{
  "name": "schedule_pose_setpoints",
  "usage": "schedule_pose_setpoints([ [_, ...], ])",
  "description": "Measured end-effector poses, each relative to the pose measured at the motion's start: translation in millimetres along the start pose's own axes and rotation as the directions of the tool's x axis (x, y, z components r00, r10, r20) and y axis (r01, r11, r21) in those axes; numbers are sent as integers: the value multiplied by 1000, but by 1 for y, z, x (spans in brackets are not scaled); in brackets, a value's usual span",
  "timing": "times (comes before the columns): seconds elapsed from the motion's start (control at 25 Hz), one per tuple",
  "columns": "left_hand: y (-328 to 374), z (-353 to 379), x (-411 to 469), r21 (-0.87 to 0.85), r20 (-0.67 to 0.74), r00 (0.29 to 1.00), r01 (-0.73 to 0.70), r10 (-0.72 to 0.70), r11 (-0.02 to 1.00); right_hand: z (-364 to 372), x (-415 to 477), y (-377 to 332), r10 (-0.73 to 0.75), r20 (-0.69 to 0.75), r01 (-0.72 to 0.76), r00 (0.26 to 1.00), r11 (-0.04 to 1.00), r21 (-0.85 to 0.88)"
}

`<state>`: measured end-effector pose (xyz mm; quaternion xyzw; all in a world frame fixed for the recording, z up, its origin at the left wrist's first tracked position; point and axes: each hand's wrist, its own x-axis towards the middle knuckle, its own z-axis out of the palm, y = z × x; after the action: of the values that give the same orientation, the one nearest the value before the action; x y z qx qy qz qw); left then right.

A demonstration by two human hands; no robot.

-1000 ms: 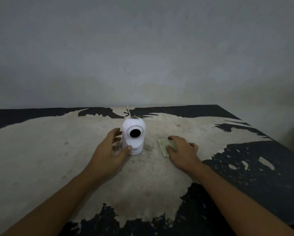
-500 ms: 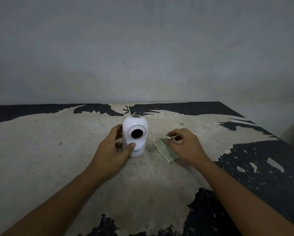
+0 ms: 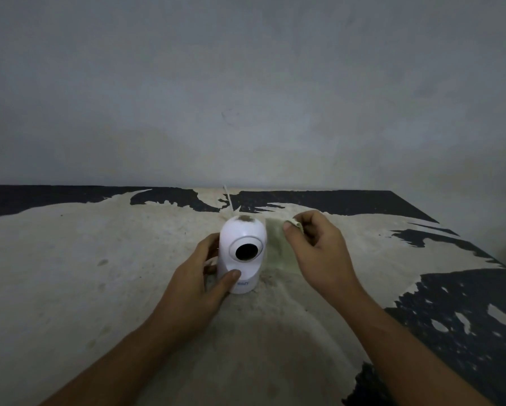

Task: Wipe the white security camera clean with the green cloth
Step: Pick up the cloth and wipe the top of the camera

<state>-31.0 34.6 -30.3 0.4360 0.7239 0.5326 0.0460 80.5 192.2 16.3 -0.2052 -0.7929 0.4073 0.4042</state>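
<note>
We work on a worn tabletop (image 3: 70, 259) whose black coating has peeled to pale patches, set against a grey wall (image 3: 246, 83). The white security camera (image 3: 242, 253) stands upright near the middle, lens toward us, a brown smudge (image 3: 246, 219) on its crown. Our left hand (image 3: 196, 285) wraps its base, thumb on the front. Our right hand (image 3: 319, 253) pinches the green cloth (image 3: 278, 247) by 1 upper corner — it hangs just right of the camera. The smudge lies up and left of that pinch, so the right hand is nearer.
</note>
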Motion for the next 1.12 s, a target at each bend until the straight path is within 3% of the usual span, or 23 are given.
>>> schedule_pose_setpoints([
  [0.16, -2, 1, 1, 0, 2, 1000, 2, -2, 1000, 12, -7, -3, -13, 180, -9, 984, 992, 122],
  [0.28, -3, 1, 2, -8, 8, 1000, 3, -3, 1000, 15, -9, -1, -47, 230, 17, 972, 992, 127],
  [0.6, -3, 0, 5, -15, 19, 1000, 8, -8, 1000, 29, -18, 5, -126, -28, 129, 992, 964, 233],
  [0.92, -6, 1, 6, -21, 7, 1000, 14, -13, 1000, 37, -27, 16, -309, -104, 308, 945, 951, -29],
  [1.12, -7, 2, 6, -37, -3, 999, 38, -38, 999, 37, -30, 13, -586, -67, 557, 808, 796, -237],
])
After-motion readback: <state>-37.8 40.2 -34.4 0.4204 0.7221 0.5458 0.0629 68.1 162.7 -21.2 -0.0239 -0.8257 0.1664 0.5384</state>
